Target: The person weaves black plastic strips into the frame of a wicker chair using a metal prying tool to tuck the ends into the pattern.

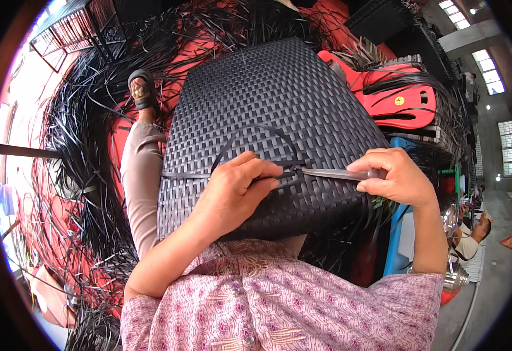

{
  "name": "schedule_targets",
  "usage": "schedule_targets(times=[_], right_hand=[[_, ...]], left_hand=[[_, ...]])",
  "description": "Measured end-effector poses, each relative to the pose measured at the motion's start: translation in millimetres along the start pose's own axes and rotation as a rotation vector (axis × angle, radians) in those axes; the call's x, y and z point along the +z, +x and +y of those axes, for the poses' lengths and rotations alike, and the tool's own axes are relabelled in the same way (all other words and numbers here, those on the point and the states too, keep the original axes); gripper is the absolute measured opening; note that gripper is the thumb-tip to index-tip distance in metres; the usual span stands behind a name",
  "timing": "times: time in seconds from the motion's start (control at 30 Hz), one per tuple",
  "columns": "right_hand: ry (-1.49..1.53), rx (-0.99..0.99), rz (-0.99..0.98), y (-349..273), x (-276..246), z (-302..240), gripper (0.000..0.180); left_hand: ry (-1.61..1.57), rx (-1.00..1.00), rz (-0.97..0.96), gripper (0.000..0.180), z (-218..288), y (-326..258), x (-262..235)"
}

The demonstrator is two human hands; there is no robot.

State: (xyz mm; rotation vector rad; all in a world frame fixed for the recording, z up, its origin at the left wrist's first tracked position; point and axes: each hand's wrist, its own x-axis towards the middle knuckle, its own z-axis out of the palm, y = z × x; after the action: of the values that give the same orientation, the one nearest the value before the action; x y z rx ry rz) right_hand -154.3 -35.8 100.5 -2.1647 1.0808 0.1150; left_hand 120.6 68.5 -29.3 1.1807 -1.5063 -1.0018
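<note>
Hemmed from nine to twelve o'clock by heaped black strands (101, 216). Facing a black woven panel (256, 88), central and close, probably for reach. Pinching a thin strip (291, 164) in left hand (238, 182), seven o'clock, seemingly to steady it; gripping blade-like tool (333, 173) in right hand (401, 176), four o'clock.

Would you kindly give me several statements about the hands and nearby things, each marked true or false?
1. The right hand holds a narrow, grey metal tool with a dark handle. True.
2. A thin, flat black strip curves over the black woven panel, beyond the left hand. True.
3. The left hand lies flat, fingers spread. False: its fingers are bent.
4. The slotted plastic piece at the upper right is white. False: this slotted plastic piece is bright red.
</note>
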Motion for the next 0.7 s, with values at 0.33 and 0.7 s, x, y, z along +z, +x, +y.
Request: schedule_targets(times=[0.33, 0.7], right_hand=[[-0.059, -0.055, -0.015, 2.6, -7.9, -1.0, 0.031], [-0.164, -0.171, 0.058, -2.4, -4.1, -2.4, 0.033]], left_hand=[[0.295, 0.173, 0.124, 0.015, -8.9, 6.9, 22.8], [0.474, 0.213, 0.074, 0.017, 1.2, 4.7, 25.7]])
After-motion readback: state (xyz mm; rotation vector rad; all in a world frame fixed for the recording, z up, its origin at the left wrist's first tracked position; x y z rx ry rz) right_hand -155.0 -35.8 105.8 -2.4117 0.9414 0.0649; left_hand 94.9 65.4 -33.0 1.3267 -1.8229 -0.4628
